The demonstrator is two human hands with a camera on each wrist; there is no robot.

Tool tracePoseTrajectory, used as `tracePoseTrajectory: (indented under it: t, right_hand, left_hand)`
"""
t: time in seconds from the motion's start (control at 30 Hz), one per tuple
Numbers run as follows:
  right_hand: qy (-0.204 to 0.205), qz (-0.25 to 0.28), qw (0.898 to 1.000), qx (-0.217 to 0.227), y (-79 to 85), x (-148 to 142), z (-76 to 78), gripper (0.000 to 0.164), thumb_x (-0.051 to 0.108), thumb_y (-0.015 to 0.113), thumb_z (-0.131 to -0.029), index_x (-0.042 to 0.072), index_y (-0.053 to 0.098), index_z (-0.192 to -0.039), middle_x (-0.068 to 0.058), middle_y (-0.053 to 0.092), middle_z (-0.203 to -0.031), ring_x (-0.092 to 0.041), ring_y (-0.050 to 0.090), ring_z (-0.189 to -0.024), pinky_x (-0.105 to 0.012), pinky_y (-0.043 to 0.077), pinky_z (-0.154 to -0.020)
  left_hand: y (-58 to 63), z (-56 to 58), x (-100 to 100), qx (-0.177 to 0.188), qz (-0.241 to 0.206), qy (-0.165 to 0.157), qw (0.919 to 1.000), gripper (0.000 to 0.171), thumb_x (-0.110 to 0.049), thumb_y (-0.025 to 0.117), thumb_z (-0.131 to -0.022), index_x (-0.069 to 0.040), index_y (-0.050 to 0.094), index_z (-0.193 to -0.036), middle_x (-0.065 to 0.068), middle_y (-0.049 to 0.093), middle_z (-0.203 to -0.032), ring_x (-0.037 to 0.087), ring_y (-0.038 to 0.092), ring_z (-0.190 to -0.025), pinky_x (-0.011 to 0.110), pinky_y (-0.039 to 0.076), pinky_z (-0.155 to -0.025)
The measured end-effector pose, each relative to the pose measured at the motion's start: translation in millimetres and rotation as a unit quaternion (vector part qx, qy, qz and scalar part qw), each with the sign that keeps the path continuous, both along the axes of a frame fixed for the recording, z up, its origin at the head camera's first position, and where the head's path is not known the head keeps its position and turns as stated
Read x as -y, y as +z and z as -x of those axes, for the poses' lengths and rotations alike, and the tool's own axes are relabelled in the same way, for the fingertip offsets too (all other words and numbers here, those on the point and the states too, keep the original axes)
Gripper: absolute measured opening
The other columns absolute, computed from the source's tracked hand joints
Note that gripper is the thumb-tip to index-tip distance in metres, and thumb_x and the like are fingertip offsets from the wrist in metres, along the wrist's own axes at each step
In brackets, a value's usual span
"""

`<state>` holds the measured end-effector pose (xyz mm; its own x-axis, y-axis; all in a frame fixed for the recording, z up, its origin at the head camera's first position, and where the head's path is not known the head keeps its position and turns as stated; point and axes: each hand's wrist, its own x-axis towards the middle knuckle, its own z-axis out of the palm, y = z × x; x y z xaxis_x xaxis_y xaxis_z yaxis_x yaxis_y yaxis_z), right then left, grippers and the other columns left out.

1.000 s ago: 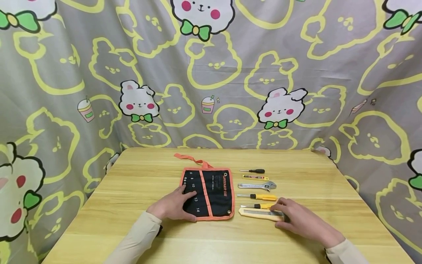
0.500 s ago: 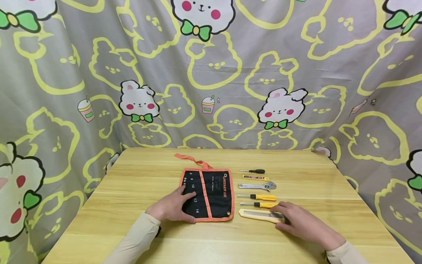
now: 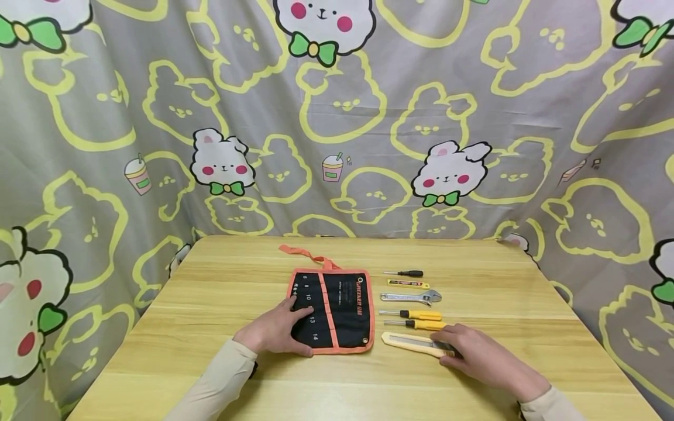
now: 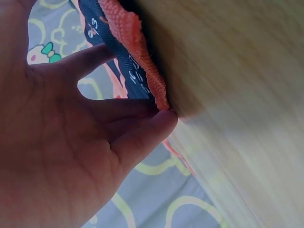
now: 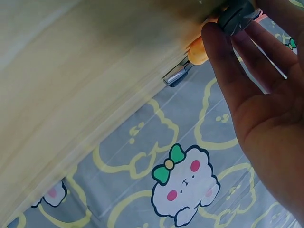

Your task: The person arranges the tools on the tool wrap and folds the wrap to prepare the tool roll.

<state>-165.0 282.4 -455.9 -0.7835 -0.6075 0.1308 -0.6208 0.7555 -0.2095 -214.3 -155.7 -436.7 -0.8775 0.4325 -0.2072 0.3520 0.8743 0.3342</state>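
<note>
In the head view my left hand [image 3: 276, 328] lies on the near left part of a black tool pouch [image 3: 350, 327] with orange trim, fingers spread over its numbered pockets. The left wrist view shows the thumb against the orange trim [image 4: 137, 42] at the pouch's edge. To the right of the pouch, my right hand [image 3: 471, 354] pinches the back end of a pale yellow utility knife [image 3: 411, 343] between thumb and fingers. The knife lies along the table, blade slot up. Only its dark end [image 5: 236, 18] shows clearly in the right wrist view.
Beyond the knife lie two yellow-handled screwdrivers [image 3: 423, 316], an adjustable wrench [image 3: 408, 297], a narrow yellow item with a printed label [image 3: 405, 284] and a small black-handled screwdriver [image 3: 411, 273]. An orange strap [image 3: 302, 252] trails from the pouch's far edge. A patterned curtain [image 3: 347, 117] hangs behind the wooden table [image 3: 221, 275].
My right hand has drawn the utility knife slightly toward me, opening a gap between it and the nearest yellow screwdriver. The left hand and pouch look almost the same.
</note>
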Motion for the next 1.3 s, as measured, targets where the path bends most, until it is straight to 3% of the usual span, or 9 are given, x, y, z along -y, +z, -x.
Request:
tracePoseTrajectory:
  t: [0.77, 1.3]
  right_hand:
    - [0.009, 0.005, 0.999, -0.050, 11.9, 10, -1.6, 0.031, 0.020, 0.077, -0.092, 0.010, 0.072, -0.121, 0.001, 0.071, -0.112, -0.011, 0.068, -0.097, -0.035, 0.059, -0.078]
    - [0.030, 0.005, 0.996, -0.087, 24.4, 24, 6.3, 0.031, 0.017, 0.079, -0.090, 0.008, 0.073, -0.119, 0.002, 0.071, -0.107, -0.011, 0.066, -0.094, -0.034, 0.058, -0.077]
  left_hand:
    - [-1.2, -0.8, -1, 0.002, -0.003, 0.005, 1.0000, 0.092, -0.059, 0.086, -0.074, -0.020, 0.053, -0.150, 0.030, 0.032, -0.160, 0.046, 0.037, -0.146, 0.055, 0.042, -0.111]
    - [-1.0, -0.3, -1, 0.000, -0.005, 0.004, 1.0000, 0.092, -0.059, 0.086, -0.074, -0.019, 0.054, -0.150, 0.030, 0.033, -0.159, 0.046, 0.038, -0.144, 0.055, 0.042, -0.111]
